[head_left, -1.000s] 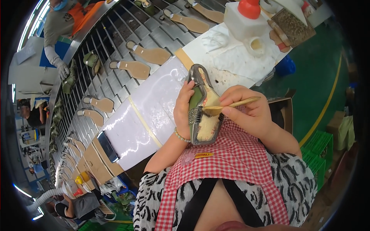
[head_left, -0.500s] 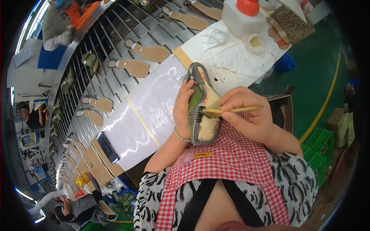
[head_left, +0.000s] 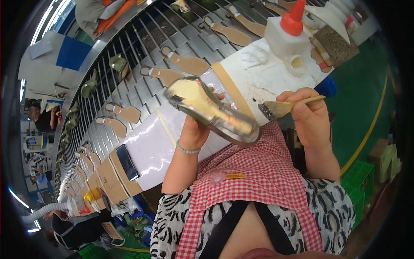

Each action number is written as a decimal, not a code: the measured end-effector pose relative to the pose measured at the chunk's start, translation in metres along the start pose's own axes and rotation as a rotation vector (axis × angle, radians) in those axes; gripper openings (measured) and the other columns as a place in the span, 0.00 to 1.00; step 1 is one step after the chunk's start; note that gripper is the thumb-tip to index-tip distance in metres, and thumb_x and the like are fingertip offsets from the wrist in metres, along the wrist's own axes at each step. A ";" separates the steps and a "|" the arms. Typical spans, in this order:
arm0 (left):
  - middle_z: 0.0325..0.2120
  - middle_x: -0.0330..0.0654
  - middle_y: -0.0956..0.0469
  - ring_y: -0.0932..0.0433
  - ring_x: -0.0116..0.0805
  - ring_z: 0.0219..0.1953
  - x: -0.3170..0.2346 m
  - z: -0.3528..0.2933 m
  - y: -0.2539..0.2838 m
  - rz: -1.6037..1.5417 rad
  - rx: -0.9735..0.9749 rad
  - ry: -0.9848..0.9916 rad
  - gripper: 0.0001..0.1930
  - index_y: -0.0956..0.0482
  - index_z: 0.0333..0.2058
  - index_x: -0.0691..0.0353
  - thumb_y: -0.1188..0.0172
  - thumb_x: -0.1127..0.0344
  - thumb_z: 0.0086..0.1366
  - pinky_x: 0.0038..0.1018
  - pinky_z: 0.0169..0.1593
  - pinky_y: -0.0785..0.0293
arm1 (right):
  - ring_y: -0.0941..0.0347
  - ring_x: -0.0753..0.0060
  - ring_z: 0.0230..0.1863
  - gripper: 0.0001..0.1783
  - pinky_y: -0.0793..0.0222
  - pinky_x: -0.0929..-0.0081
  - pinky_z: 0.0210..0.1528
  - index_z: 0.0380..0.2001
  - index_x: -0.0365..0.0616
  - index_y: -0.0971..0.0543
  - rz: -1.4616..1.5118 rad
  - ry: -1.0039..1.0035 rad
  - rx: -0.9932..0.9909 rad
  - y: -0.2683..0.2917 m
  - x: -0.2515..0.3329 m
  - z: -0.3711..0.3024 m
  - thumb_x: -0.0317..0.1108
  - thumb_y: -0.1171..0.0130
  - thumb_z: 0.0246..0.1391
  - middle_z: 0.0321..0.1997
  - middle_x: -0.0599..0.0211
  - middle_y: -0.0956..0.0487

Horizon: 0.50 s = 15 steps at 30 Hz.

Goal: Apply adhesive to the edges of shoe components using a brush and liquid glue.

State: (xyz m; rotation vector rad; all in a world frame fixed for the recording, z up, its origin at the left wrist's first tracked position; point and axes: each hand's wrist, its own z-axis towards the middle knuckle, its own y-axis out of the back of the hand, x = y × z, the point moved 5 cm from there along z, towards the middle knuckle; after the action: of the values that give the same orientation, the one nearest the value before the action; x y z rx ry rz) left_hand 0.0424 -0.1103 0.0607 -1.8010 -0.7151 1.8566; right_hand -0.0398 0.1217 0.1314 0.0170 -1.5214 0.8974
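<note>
Unsoled olive-green shoe (head_left: 211, 111) and brush (head_left: 282, 108) have separated since the earlier frame: the shoe has swung so that its wide forefoot points to the upper left, and the bristles have come off its edge. Head view: the left hand (head_left: 194, 131) grasps the shoe from beneath and behind, cream underside toward the camera; motion blur hides the exact finger placement. The right hand (head_left: 310, 116) pinches the brush handle between thumb and fingers. Governing relation: the shoe lies directly over the left hand and to the left of the right hand, long axis slanting from upper left down to lower right. The narrow heel end is nearest the right hand; the bristles point left and stand just beside that end, apart from it. The forefoot is on the far side from the brush. Edges: the near edge of the surface (head_left: 151, 146) runs diagonally beneath the shoe, and the heel end overlaps the apron (head_left: 241, 162) in view. Room to move extends leftward over the lilac sheet toward the phone (head_left: 127, 162); beyond the brush, the squeeze bottle (head_left: 284, 39) and cup (head_left: 297, 64) limit it.
</note>
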 end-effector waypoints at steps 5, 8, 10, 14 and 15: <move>0.46 0.48 0.26 0.25 0.42 0.49 0.011 -0.008 0.018 0.161 0.107 0.269 0.53 0.40 0.60 0.66 0.25 0.43 0.41 0.36 0.51 0.26 | 0.26 0.72 0.45 0.10 0.33 0.73 0.54 0.41 0.35 0.25 0.163 -0.158 -0.041 -0.008 -0.008 0.009 0.28 0.43 0.58 0.43 0.57 0.20; 0.46 0.45 0.26 0.25 0.36 0.47 0.008 -0.012 -0.008 0.404 0.286 0.296 0.49 0.37 0.58 0.67 0.23 0.50 0.41 0.32 0.50 0.27 | 0.26 0.74 0.44 0.10 0.33 0.74 0.54 0.41 0.35 0.24 0.138 -0.186 -0.005 -0.016 -0.020 0.012 0.27 0.43 0.57 0.42 0.59 0.20; 0.45 0.43 0.26 0.27 0.33 0.46 0.005 -0.011 -0.021 0.435 0.320 0.276 0.46 0.36 0.57 0.67 0.23 0.55 0.40 0.30 0.48 0.29 | 0.26 0.75 0.44 0.09 0.32 0.75 0.52 0.40 0.35 0.24 0.050 -0.144 0.008 -0.026 -0.021 0.011 0.25 0.43 0.56 0.41 0.61 0.20; 0.53 0.45 0.30 0.32 0.34 0.55 0.006 -0.012 -0.028 0.478 0.363 0.392 0.47 0.37 0.59 0.68 0.25 0.56 0.41 0.31 0.59 0.36 | 0.26 0.76 0.44 0.07 0.31 0.78 0.48 0.37 0.36 0.22 -0.230 -0.026 0.101 -0.038 -0.018 0.007 0.21 0.41 0.54 0.41 0.61 0.20; 0.51 0.44 0.29 0.30 0.33 0.52 0.005 -0.011 -0.029 0.511 0.367 0.373 0.47 0.36 0.58 0.68 0.24 0.57 0.40 0.30 0.55 0.33 | 0.26 0.75 0.43 0.07 0.31 0.78 0.47 0.37 0.36 0.22 -0.312 0.061 0.129 -0.041 -0.016 0.006 0.21 0.40 0.53 0.40 0.61 0.20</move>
State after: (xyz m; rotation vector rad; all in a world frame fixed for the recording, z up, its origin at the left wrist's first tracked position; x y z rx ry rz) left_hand 0.0525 -0.0845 0.0758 -2.1080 0.2318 1.7071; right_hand -0.0213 0.0827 0.1395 0.3102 -1.3561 0.7357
